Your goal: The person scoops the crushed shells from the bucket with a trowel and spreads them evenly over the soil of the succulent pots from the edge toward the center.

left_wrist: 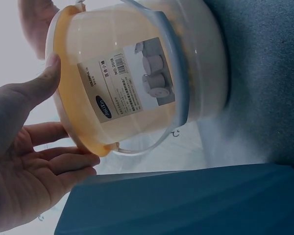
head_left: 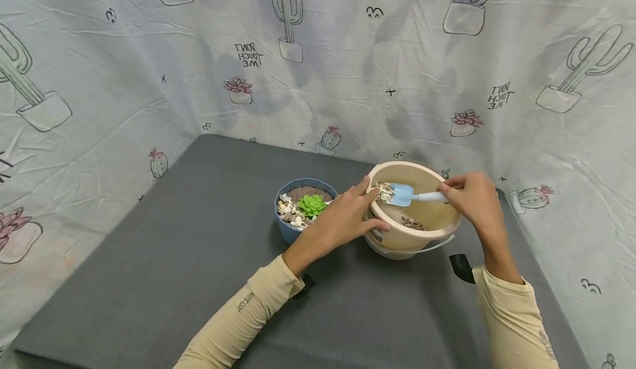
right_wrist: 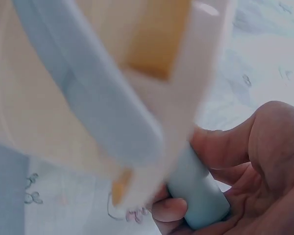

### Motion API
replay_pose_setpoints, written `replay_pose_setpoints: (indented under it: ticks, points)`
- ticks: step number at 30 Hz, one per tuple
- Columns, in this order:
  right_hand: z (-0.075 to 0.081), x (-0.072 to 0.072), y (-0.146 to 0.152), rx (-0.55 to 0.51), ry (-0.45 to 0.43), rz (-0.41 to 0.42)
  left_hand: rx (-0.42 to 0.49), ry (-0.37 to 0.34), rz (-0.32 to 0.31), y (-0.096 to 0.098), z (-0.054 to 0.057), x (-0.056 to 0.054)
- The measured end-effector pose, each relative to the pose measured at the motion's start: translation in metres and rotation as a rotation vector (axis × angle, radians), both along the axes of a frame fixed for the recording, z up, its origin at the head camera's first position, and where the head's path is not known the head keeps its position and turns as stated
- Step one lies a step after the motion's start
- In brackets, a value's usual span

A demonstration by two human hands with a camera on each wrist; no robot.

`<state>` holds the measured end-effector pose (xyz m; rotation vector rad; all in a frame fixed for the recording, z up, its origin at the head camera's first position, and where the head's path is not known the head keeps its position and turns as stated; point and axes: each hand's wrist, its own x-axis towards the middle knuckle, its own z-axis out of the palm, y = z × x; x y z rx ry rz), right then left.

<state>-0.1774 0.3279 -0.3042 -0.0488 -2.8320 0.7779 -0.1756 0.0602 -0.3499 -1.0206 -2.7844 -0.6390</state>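
A small light-blue hand trowel [head_left: 401, 194] carries pebbles [head_left: 383, 191] on its blade, over the mouth of a cream plastic bucket [head_left: 449, 226]. My right hand [head_left: 472, 198] pinches the trowel's handle [right_wrist: 196, 188] between thumb and fingers above the bucket's right side. With thumb and fingers spread, my left hand [head_left: 343, 214] holds the bucket's left rim [left_wrist: 63, 105]. Brown grains [head_left: 412, 223] lie at the bottom of the bucket. Just left of it stands a blue pot [head_left: 285, 230] with a green succulent [head_left: 312, 205], pale pebbles and brown soil, partly hidden by my left forearm.
The bucket's handle [head_left: 437, 245] hangs down at its front, and a printed label [left_wrist: 130, 81] is on its outer wall. Everything stands on a dark grey tabletop [head_left: 199, 236]. Cactus-print cloth [head_left: 338, 43] hangs close behind and at both sides.
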Motion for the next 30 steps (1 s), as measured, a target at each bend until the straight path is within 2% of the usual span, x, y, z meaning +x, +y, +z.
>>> replay_pose_setpoints:
  ticks: [5, 9, 13, 17, 22, 26, 30]
  points:
    - [0.008, 0.006, 0.008, -0.007, 0.022, -0.015, 0.015, -0.015, 0.008, -0.004, 0.000, 0.000]
    - [0.016, 0.013, 0.015, 0.000, 0.003, -0.033, 0.013, -0.021, 0.013, -0.006, 0.000, 0.000]
    - [0.028, 0.025, 0.025, -0.003, -0.019, -0.063, 0.018, -0.042, -0.018, -0.007, 0.001, -0.003]
    - [0.039, 0.035, 0.027, -0.012, 0.003, -0.084, 0.041, -0.078, -0.052, -0.014, 0.003, -0.009]
    - [0.046, 0.038, 0.014, -0.072, 0.071, -0.035, 0.086, -0.109, -0.039, -0.040, 0.009, -0.012]
    - [0.048, 0.039, -0.002, -0.119, 0.088, 0.019, 0.085, -0.149, 0.010, -0.070, 0.016, -0.012]
    - [0.049, 0.035, -0.016, -0.149, 0.117, 0.088, 0.048, -0.214, 0.069, -0.107, 0.019, -0.015]
